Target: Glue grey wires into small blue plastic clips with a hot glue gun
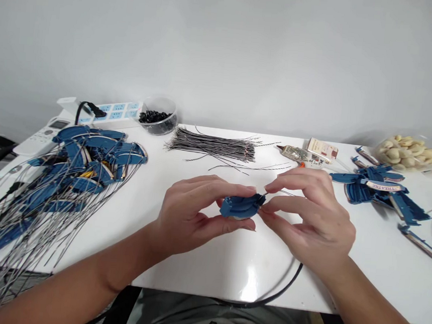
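Both hands pinch a blue piece; nearby label reads "THEATRE".

Glossy white bench, matt blue piece.
Thin metal wires bundled behind; clear plastic tub alongside.

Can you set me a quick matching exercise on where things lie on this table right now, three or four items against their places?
Things:
1. blue curved piece
2. bundle of loose wires
3. clear bowl of black bits
4. pile of wired blue pieces

Places:
A. far side, beside the power strip
B. left part of the table
C. between left hand and right hand
D. middle, beyond the hands

Pairs: 1-C, 2-D, 3-A, 4-B
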A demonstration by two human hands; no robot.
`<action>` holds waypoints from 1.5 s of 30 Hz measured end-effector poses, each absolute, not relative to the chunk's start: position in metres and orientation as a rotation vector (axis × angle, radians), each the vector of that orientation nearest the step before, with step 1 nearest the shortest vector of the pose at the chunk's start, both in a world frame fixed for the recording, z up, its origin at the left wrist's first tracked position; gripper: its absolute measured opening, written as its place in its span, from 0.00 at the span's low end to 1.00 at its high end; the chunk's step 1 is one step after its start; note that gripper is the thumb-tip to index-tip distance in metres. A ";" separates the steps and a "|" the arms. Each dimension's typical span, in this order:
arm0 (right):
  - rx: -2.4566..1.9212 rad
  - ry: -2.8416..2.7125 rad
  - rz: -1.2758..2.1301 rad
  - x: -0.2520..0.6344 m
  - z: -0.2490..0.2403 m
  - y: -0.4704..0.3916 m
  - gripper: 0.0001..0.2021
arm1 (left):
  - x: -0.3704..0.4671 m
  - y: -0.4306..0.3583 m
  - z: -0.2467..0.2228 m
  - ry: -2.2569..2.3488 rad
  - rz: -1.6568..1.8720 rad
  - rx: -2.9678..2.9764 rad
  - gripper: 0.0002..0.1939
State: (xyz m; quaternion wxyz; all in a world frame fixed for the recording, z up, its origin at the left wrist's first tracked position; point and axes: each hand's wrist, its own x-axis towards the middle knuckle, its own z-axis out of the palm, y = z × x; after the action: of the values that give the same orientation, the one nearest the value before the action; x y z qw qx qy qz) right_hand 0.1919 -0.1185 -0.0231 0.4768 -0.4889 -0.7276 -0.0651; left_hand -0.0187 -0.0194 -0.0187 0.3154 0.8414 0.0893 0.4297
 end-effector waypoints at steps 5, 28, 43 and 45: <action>-1.196 -1.785 -0.142 0.192 -0.023 -0.118 0.08 | -0.019 -0.018 -0.020 0.228 1.118 2.202 0.27; -1.153 -1.780 -0.187 0.192 -0.022 -0.119 0.10 | -0.018 -0.019 -0.014 0.168 1.160 2.253 0.25; -1.162 -1.764 -0.204 0.191 -0.020 -0.119 0.09 | -0.018 -0.022 -0.011 0.226 1.169 2.292 0.24; -1.166 -1.762 -0.204 0.191 -0.020 -0.119 0.09 | -0.018 -0.022 -0.012 0.227 1.173 2.292 0.24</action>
State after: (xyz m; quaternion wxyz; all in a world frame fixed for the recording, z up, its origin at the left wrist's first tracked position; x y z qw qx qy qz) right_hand 0.1909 -0.1186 -0.0204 0.4877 -0.4795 -0.7247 -0.0839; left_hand -0.0177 -0.0219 -0.0116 0.2749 0.8525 0.0845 0.4365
